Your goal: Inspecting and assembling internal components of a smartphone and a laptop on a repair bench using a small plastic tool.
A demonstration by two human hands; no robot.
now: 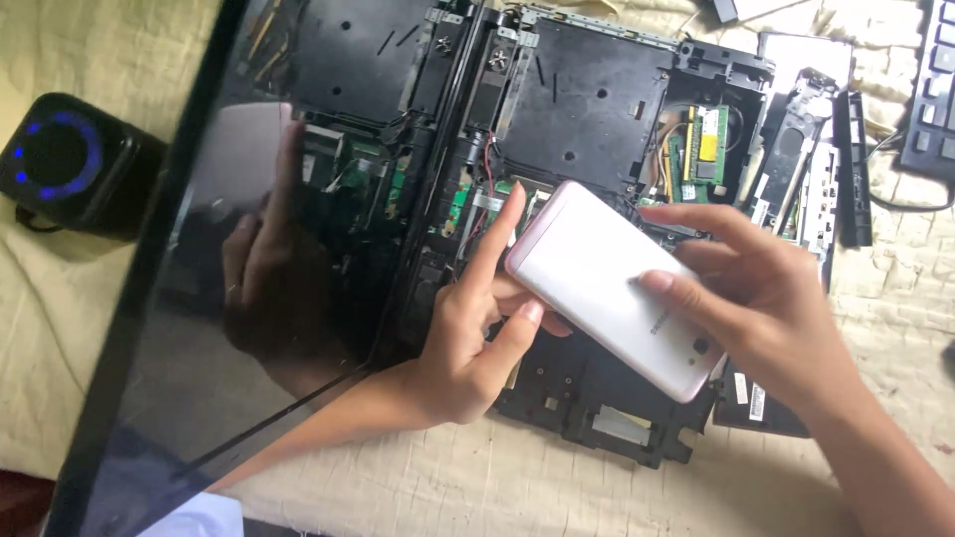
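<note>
Fingers of our left hand and right hand pinch a pink smartphone, back up, over the opened laptop, its screen at nine o'clock. We judge it light, rigid, slick and breakable; the long edges offer the surest hold.

Pale pink slim metal phone showing back only; screen side facing down, unseen. Phone covering part of opened black plastic laptop chassis and its green circuit boards beneath. Left hand hiding chassis edge under palm. Right hand running out past bottom-right edge at forearm. Glossy black laptop screen being cut off at bottom edge, giving only dim reflection. Black keyboard getting cropped at right edge. Print on phone back too small to tell.
</note>
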